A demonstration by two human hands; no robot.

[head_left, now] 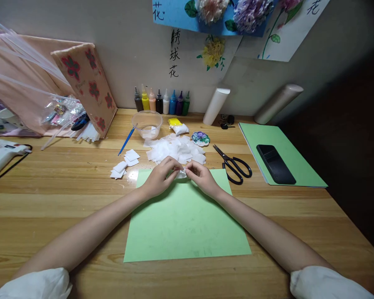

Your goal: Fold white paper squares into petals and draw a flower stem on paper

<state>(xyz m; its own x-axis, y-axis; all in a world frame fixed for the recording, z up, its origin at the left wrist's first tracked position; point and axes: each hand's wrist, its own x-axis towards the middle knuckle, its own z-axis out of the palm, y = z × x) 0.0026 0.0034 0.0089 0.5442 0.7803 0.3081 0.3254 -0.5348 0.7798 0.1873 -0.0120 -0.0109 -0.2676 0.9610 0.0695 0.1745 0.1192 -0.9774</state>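
Observation:
Both hands meet over the far edge of a green paper sheet (pixel 187 224) lying on the table. My left hand (pixel 162 176) pinches one side of a small piece of thin white paper (pixel 181 173). Across from it, my right hand (pixel 202 176) closes its fingertips on the same piece. The fingers cover much of it. Just beyond the hands spreads a heap of white paper pieces (pixel 174 148). Black-handled scissors (pixel 235 164) lie right of my right hand, and small white paper squares (pixel 124 164) sit to the left.
Behind the heap are a clear plastic bowl (pixel 147 124), a blue pen-like tool (pixel 126 140), a yellow-and-white packet (pixel 178 126) and several paint bottles (pixel 162 102). A phone (pixel 276 163) rests on green paper at right. A hot glue gun (pixel 6 155) lies far left.

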